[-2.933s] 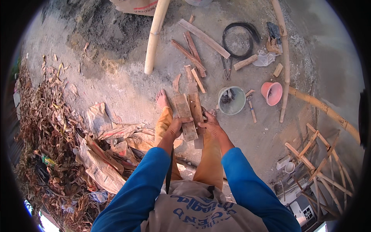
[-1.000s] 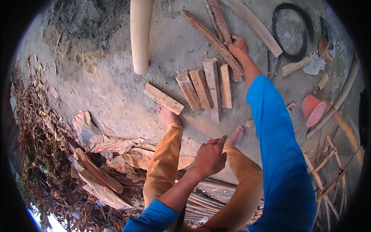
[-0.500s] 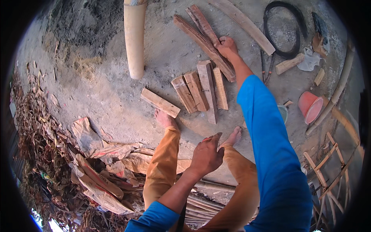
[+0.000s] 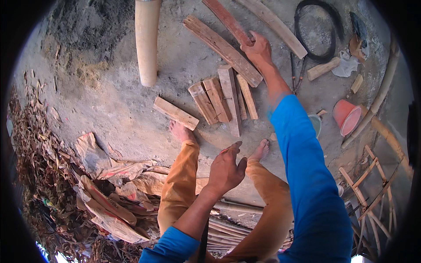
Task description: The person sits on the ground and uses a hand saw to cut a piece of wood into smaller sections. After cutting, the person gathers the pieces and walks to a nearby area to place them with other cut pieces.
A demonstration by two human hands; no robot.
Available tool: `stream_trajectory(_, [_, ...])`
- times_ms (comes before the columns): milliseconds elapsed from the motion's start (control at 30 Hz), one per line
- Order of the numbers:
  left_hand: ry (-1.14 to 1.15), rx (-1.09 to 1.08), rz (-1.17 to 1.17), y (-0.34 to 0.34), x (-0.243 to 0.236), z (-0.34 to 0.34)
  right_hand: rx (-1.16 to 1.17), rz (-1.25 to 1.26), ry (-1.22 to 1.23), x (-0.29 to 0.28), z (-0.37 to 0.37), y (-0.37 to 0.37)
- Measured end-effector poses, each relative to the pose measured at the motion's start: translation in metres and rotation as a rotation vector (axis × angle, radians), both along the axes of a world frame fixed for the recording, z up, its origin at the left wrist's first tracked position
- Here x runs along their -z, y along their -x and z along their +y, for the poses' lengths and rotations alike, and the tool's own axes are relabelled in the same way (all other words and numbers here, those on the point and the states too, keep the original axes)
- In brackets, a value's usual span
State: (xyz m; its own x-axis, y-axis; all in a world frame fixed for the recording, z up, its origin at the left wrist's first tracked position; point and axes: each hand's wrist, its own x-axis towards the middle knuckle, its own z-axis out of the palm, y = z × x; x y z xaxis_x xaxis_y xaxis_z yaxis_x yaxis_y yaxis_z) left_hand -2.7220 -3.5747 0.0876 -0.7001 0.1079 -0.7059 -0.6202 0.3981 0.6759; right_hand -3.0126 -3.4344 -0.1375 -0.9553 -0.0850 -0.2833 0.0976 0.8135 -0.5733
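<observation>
My right hand (image 4: 258, 51) reaches out on the straight right arm, its fingers closed round the near end of a reddish wooden strip (image 4: 224, 19). Just below it lies a longer weathered wooden beam (image 4: 222, 50), slanting across the ground. Closer to me, several short wooden blocks (image 4: 218, 100) lie side by side, a greyish longer piece (image 4: 230, 101) among them. Over the ground between my feet hovers my left hand (image 4: 226, 171), holding nothing, its thumb apart from the fingers. One more short block (image 4: 175, 113) rests by the toes of my left foot.
A thick pale pole (image 4: 146, 44) stands out at the top. To the right are a curved plank (image 4: 276, 28), a black coil (image 4: 335, 26), a red bucket (image 4: 346, 117) and a bamboo frame (image 4: 370, 188). Torn paper sacks (image 4: 109, 206) and dry leaves (image 4: 37, 162) cover the lower left.
My right hand has shifted the reddish strip up and away from the long beam, opening a wider gap between them. My left hand stays raised, and the view has moved slightly.
</observation>
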Motion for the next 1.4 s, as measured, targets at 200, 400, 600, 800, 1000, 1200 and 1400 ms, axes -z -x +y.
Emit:
stream_trajectory(200, [-0.073,-0.302,-0.138,0.024,0.004,-0.014,-0.05,-0.402,0.526,-0.116,0.027,0.003])
stream_trajectory(400, [-0.483,-0.948,-0.14,0.056,-0.01,-0.016,0.062,-0.839,0.918,-0.182,-0.003,-0.079])
stream_trajectory(600, [-0.388,-0.933,-0.475,0.066,-0.007,-0.034,-0.236,-0.441,0.023,-0.104,0.022,-0.032])
stream_trajectory(800, [-0.353,-0.962,-0.692,0.066,-0.016,-0.048,0.015,0.03,-0.601,0.004,0.083,0.084])
stream_trajectory(1000, [-0.302,-0.928,-0.487,0.063,-0.011,-0.053,-0.102,0.032,-0.707,0.012,0.093,0.089])
stream_trajectory(1200, [-0.407,-0.989,-0.475,0.06,-0.015,-0.029,0.254,-0.576,0.604,-0.07,0.096,0.015])
stream_trajectory(1400, [-0.493,-0.921,-0.516,0.021,0.007,-0.021,0.603,-0.934,1.2,-0.171,0.096,-0.099])
